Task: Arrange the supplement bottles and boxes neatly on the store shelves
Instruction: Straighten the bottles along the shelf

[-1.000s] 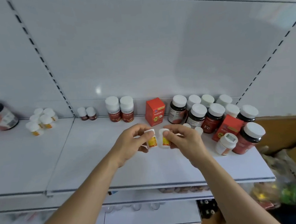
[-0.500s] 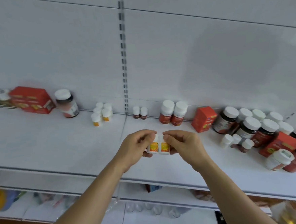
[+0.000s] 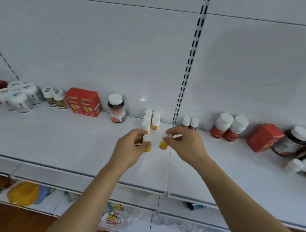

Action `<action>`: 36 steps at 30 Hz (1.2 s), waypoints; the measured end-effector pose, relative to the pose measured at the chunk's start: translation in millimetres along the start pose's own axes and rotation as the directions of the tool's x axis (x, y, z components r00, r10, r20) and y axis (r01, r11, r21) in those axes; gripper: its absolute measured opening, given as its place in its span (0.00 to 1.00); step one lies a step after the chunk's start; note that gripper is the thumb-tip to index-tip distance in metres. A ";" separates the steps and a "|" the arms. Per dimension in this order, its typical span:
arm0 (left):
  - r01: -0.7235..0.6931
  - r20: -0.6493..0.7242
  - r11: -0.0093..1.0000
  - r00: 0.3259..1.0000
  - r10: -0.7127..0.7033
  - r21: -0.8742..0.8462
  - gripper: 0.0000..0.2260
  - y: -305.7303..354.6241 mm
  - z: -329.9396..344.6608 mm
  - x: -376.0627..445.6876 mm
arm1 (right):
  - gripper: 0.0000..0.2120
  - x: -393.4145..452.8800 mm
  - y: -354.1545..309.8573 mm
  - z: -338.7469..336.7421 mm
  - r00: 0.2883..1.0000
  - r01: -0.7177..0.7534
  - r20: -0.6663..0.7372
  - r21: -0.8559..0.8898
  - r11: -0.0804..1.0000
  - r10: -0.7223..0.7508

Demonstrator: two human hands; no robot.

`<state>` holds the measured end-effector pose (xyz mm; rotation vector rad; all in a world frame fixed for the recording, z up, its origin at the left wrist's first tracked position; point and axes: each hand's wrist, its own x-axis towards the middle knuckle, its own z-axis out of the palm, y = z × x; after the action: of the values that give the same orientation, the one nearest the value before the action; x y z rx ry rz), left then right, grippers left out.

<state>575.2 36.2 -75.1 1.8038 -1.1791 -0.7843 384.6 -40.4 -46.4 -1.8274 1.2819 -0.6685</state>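
Observation:
My left hand [image 3: 131, 150] grips a small white bottle with a yellow label [image 3: 148, 147], and my right hand [image 3: 185, 143] grips a second small bottle of the same kind [image 3: 163, 144]. Both bottles hover just above the white shelf [image 3: 77, 139], a little apart from each other. Right behind them stands a cluster of several matching small white-capped bottles [image 3: 151, 120] near the back wall. My fingers cover most of each held bottle.
Along the back stand a dark bottle [image 3: 117, 107], a red box [image 3: 83, 102], white-wrapped bottles [image 3: 18, 97], two tiny dark bottles [image 3: 190, 122], two red bottles [image 3: 228, 127], another red box [image 3: 264, 138] and a jumble of bottles [image 3: 303, 152] at right. Lower shelves hold packets.
The view has swung left along the shelf. My hands carried both small bottles leftward to just in front of the matching cluster, and the two bottles have moved slightly apart.

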 end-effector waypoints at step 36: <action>-0.419 0.014 0.853 0.899 0.437 0.312 0.13 -62.1 7.0 69.8 | 0.08 70.6 39.0 90.5 0.886 0.249 -0.226 -0.507 0.825 -0.406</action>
<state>620.8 -16.8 -137.5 1.6909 -1.6621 -0.2951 459.5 -86.1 -130.0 -2.4578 1.4377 -0.9451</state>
